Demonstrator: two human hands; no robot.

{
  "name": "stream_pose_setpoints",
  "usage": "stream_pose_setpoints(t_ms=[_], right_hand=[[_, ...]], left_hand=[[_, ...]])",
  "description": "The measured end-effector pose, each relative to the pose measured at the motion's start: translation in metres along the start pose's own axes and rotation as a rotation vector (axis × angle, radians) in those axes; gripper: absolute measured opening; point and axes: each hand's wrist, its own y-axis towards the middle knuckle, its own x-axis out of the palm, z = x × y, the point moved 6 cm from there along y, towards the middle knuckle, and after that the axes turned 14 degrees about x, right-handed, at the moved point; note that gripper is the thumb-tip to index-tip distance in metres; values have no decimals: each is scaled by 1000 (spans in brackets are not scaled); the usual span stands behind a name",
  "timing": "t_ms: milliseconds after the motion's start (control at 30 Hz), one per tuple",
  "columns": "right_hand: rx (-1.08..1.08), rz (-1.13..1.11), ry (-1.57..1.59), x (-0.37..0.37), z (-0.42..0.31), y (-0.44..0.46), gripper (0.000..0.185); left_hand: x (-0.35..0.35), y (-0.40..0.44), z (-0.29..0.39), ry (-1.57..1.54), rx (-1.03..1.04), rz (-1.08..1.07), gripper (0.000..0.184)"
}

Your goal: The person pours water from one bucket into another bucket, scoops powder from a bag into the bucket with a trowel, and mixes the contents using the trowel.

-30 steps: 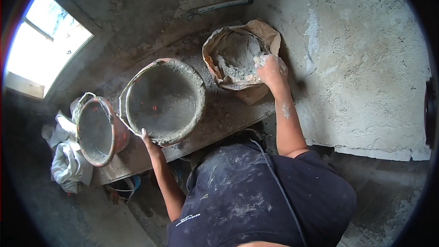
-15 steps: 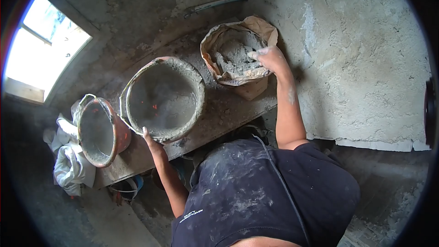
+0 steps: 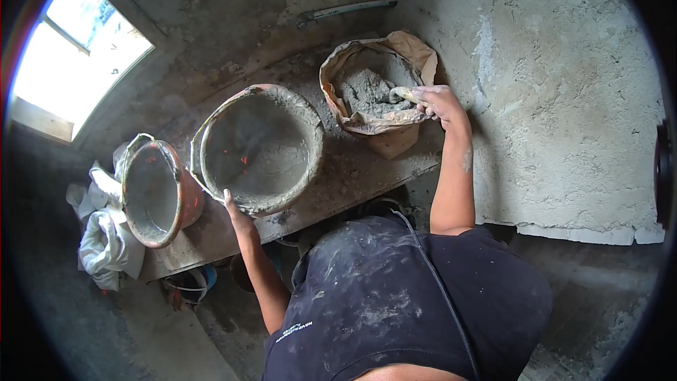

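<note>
My right hand [image 3: 444,104] is closed around the pale handle of what looks like a trowel [image 3: 407,94]. The tool's head is sunk in grey powder [image 3: 370,92] and hidden. That powder fills a brown paper bag [image 3: 423,53] with its top rolled open. My left hand [image 3: 240,215] grips the near left rim of a large round bucket [image 3: 317,142], thumb on the outside edge and the other fingers mostly hidden. Wet grey mix lies inside this bucket, and dried mortar crusts its rim.
A smaller orange bucket [image 3: 190,201] with a raised handle stands left of the large one, on a wooden board [image 3: 352,180]. White sacks [image 3: 109,240] lie beside it. Below the board is a blue bucket [image 3: 208,279]. A rough plastered wall [image 3: 564,113] rises on the right.
My right hand has drawn back slightly toward the bag's right edge, and more of the tool's handle shows. My left hand stays on the large bucket's rim. The view has shifted a little.
</note>
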Motion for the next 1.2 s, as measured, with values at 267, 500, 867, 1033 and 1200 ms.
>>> stream_pose_setpoints(t_ms=[267, 500, 867, 1033, 1200], right_hand=[[-27, -44, 137, -18, 2, -31, 37], [-36, -47, 257, -26, 6, -44, 41], [-123, -21, 221, -16, -5, -52, 40], [-79, -3, 208, -11, -10, -47, 39], [-46, -10, 217, -13, -7, -51, 41]], left_hand=[[13, -4, 14, 16, 19, -53, 82], [12, -7, 15, 6, 13, -27, 81], [13, -5, 16, 22, 56, -42, 80], [17, -10, 19, -5, 32, 14, 81], [9, -6, 11, -25, 60, 4, 80]])
